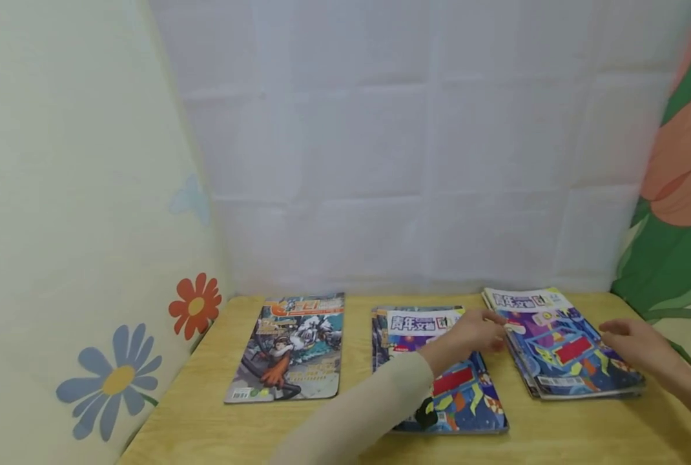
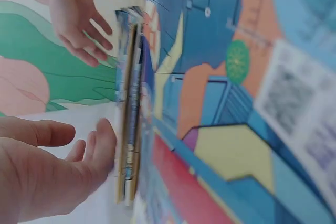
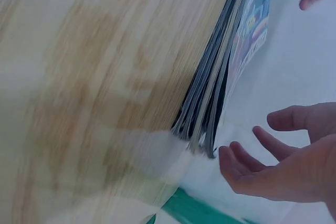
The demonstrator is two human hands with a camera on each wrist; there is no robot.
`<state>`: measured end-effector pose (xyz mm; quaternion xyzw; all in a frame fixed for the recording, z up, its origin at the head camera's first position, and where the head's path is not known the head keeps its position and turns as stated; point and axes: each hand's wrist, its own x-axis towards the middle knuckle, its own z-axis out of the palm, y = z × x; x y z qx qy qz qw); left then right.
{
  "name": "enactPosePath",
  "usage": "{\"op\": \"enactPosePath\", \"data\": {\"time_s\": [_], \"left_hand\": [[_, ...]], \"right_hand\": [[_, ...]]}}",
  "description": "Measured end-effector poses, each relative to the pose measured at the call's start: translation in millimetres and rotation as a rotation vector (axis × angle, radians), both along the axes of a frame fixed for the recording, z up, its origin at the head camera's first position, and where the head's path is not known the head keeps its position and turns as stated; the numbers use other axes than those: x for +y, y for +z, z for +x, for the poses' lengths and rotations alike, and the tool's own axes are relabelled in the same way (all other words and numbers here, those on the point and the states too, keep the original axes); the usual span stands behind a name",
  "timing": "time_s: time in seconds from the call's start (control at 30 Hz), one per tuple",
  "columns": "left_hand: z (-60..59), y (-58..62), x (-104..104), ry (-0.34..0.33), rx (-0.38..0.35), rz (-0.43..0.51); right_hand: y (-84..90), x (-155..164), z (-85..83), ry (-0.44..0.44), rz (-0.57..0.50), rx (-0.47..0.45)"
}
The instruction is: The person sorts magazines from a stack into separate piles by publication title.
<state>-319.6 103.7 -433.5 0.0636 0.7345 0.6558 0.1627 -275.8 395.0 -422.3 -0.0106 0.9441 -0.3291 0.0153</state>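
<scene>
My left hand [image 1: 474, 330] is beside the left edge of the right-hand stack of magazines [image 1: 566, 349], its forearm crossing over the middle pile. On the other side my right hand [image 1: 642, 349] hovers at the stack's right edge. Neither hand grips anything; in the right wrist view the fingers [image 3: 239, 169] are relaxed and parted from the thumb, close to the layered page edges [image 3: 202, 103]. The stack's top cover is purple and blue with a white title band. In the left wrist view the left hand [image 2: 63, 171] is near the stack's side.
A middle pile of magazines [image 1: 467, 413], topped by the same kind of cover, is partly hidden under the left sleeve [image 1: 369, 407]. Further left lies a grey comic-style magazine [image 1: 299, 349]. The wooden table [image 1: 188, 413] meets a white sheet [image 1: 334, 161] behind and flower-painted walls at the sides.
</scene>
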Motion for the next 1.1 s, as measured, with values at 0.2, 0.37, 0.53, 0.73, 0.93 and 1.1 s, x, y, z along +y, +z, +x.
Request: {"op": "enactPosePath", "data": {"time_s": [0.2,0.37,0.53,0.73,0.93,1.1], "left_hand": [[15.1,12.9,-31,-0.104,0.096,-0.066],[31.3,21.8,-53,-0.149,0.116,-0.077],[40.3,22.8,-76,-0.15,0.122,-0.07],[41.5,16.2,-104,-0.112,0.157,-0.124],[42.6,8.0,-121,-0.036,0.174,-0.121],[47.4,6.1,-134,0.008,0.249,-0.227]], "right_hand": [[3.4,-30,4.4,0.016,0.019,0.167],[5.9,-54,4.7,0.036,-0.005,0.192],[8.2,-78,4.1,0.076,-0.06,0.184],[9.2,-106,1.6,0.113,-0.145,0.123],[5.6,-130,-6.8,0.17,-0.074,0.122],[6.3,-144,-10.5,0.18,-0.078,0.072]]}}
